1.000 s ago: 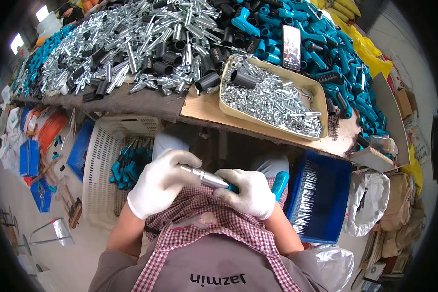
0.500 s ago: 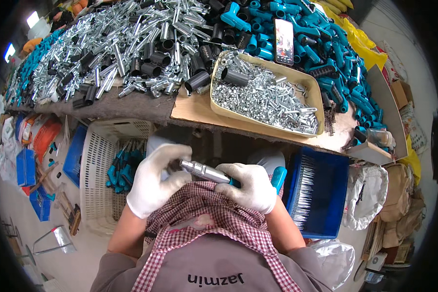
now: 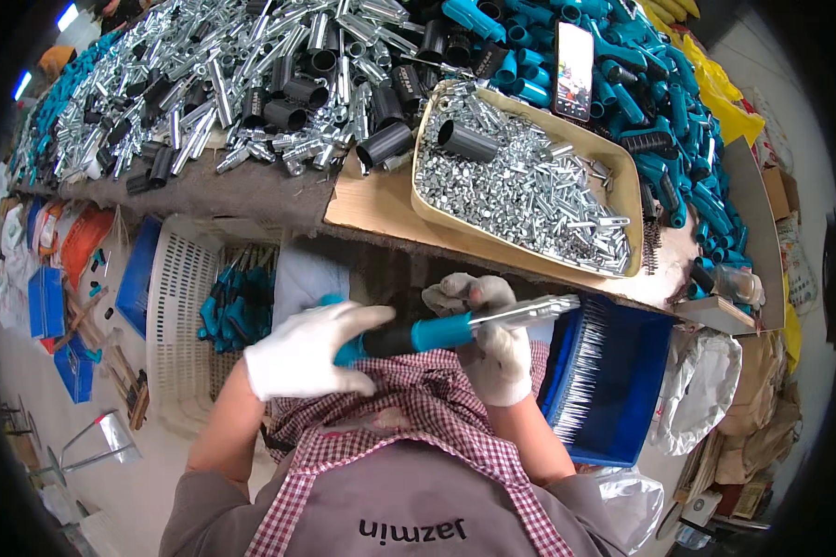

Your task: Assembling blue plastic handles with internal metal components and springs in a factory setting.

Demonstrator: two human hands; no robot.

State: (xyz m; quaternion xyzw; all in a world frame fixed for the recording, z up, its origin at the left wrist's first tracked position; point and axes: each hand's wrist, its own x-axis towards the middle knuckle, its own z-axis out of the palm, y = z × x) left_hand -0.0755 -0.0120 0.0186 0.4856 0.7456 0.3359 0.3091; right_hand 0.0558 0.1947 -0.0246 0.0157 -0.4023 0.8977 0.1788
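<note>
Across my lap lies a teal and black screwdriver-like hand tool, its shiny metal barrel pointing right and slightly up. My left hand, in a white glove, is at the teal handle end, thumb and fingers apart on either side of it. My right hand, gloved too with greyed fingertips, has its fingers curled behind the tool, round the place where the metal barrel leaves the teal body. Part of the handle is hidden behind my left hand. The barrel and left fingers are slightly smeared by motion.
A cream tray of small metal parts sits on the bench, with heaped metal tubes and teal handles around it. A phone stands there. Below are a white basket of tools and a blue bin of metal rods.
The tool has swung round, its metal end now pointing right instead of left. My left hand has moved to the handle; my right hand has shifted from handle to barrel.
</note>
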